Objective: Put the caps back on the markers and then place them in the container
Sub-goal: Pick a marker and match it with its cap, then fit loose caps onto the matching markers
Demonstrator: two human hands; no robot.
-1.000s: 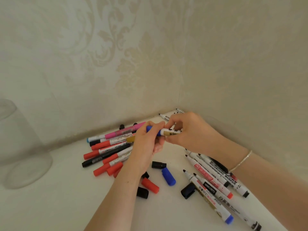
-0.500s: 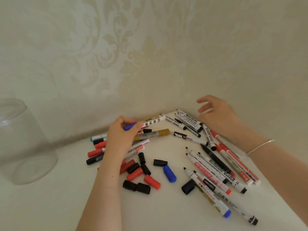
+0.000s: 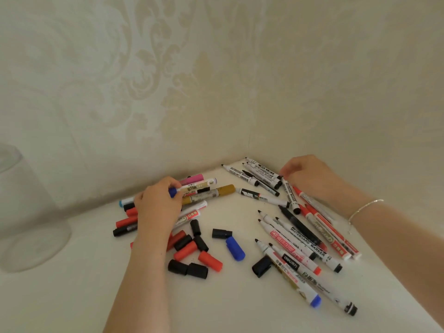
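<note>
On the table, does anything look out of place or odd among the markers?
Yes. Many uncapped markers lie scattered with bare tips, while loose caps sit apart in a small heap. The glass container at the far left seems to hold no markers yet. Nothing looks spilled or broken.

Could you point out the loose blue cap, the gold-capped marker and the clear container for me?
loose blue cap (image 3: 235, 249): head view, middle of its side.
gold-capped marker (image 3: 211, 194): head view, barrel near the gold cap.
clear container (image 3: 31, 239): head view, lower wall.
</note>
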